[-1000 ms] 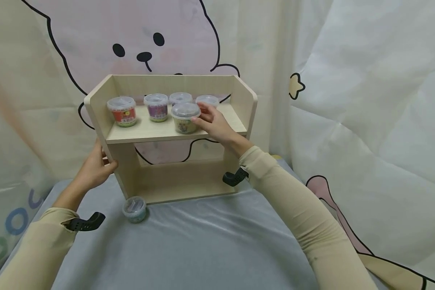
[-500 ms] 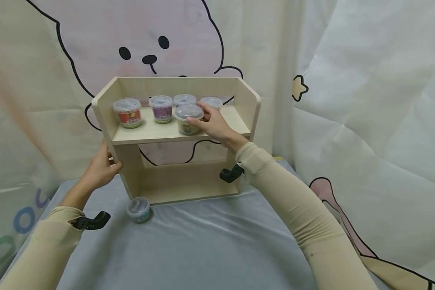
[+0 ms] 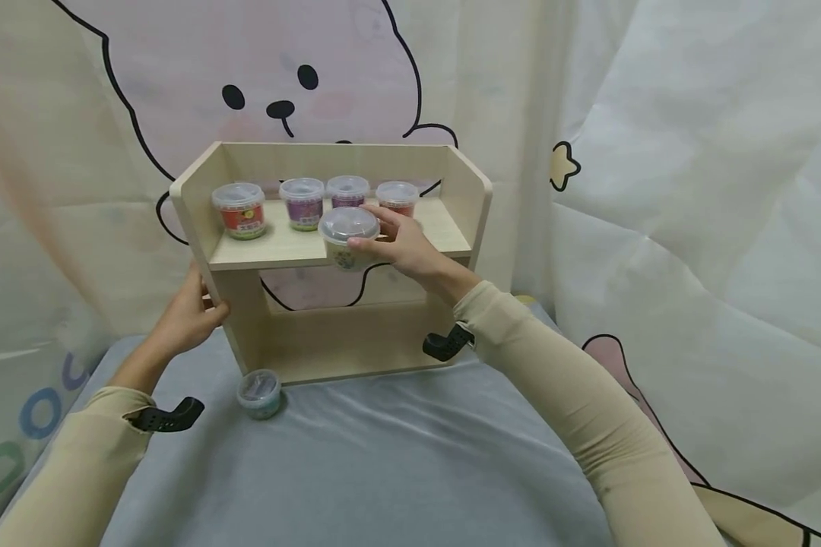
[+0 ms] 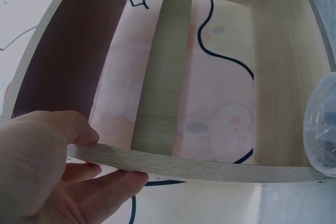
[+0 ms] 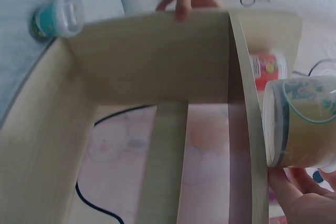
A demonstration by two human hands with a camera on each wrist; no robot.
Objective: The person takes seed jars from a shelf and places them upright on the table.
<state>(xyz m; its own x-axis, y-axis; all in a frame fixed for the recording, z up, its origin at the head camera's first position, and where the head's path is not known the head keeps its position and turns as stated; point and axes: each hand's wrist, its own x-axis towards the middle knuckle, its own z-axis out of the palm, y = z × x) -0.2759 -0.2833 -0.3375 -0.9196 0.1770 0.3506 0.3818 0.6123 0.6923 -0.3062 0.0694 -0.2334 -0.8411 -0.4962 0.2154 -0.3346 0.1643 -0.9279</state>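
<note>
One round pale-yellow plastic tub with a clear lid (image 3: pixel 344 247) is marking the centre of our clock, and the right hand (image 3: pixel 413 247) is gripping it from three o'clock, thumb in front, fingers behind. Two red-labelled, clear-lidded tubs are standing on the upper shelf: one (image 3: pixel 242 216) between nine and ten, another (image 3: pixel 397 199) at two. Two purple-labelled tubs are joining them, one (image 3: pixel 304 207) at ten, one (image 3: pixel 347 195) at twelve. One teal lidded tub (image 3: pixel 260 395) is resting on the blue-grey cloth (image 3: pixel 383 471) at seven, making six! At eight, the left hand (image 3: pixel 186 315), well apart from the other, is clamping the side panel of the single pale wooden two-tier shelf unit (image 3: pixel 345 334). Two black straps are circling the wrists, left (image 3: pixel 167 416) and right (image 3: pixel 446 343).

And here's the change from half a second ago: the pale-yellow tub is coming forward, now overlapping the upper shelf's front edge, while the rear-right red label is peeking out. The left hand is keeping its hold; the other five tubs are staying put.
</note>
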